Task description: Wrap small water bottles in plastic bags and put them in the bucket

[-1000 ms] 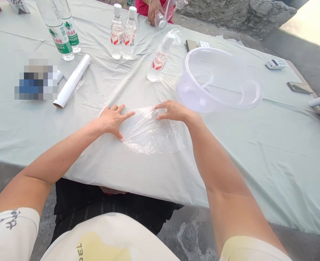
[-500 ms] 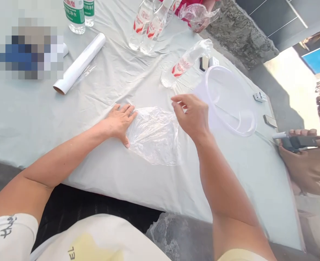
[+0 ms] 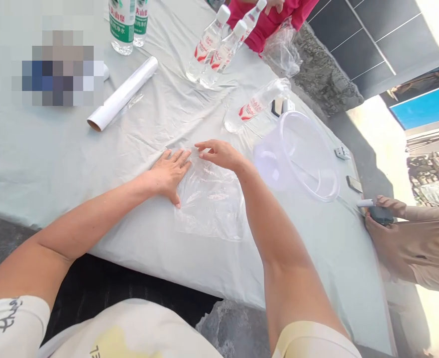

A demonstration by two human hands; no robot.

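Note:
A clear plastic bag (image 3: 214, 204), thin and creased, lies flat on the pale tablecloth (image 3: 137, 253) in front of me. My left hand (image 3: 170, 174) presses on its left edge, fingers spread and palm down. Over the bag's upper edge is my right hand (image 3: 217, 153), fingers stretched out and pointing left, holding nothing; whether its fingertips touch the plastic I cannot tell. Just beyond the right hand a water bottle (image 3: 251, 110) with a red and white label leans over, with clear plastic around its upper part.
A translucent basin (image 3: 274, 166) lies tipped on its side at the right. A white roll (image 3: 124, 94) is at the left. Several bottles (image 3: 204, 52) stand at the back. Another person's hands (image 3: 387, 211) hold a dark object at the right edge; someone in red (image 3: 238, 22) is behind.
My right hand has moved left across the bag and its fingers have straightened. The bag looks flatter. My left hand stays at its edge, and the view has shifted slightly.

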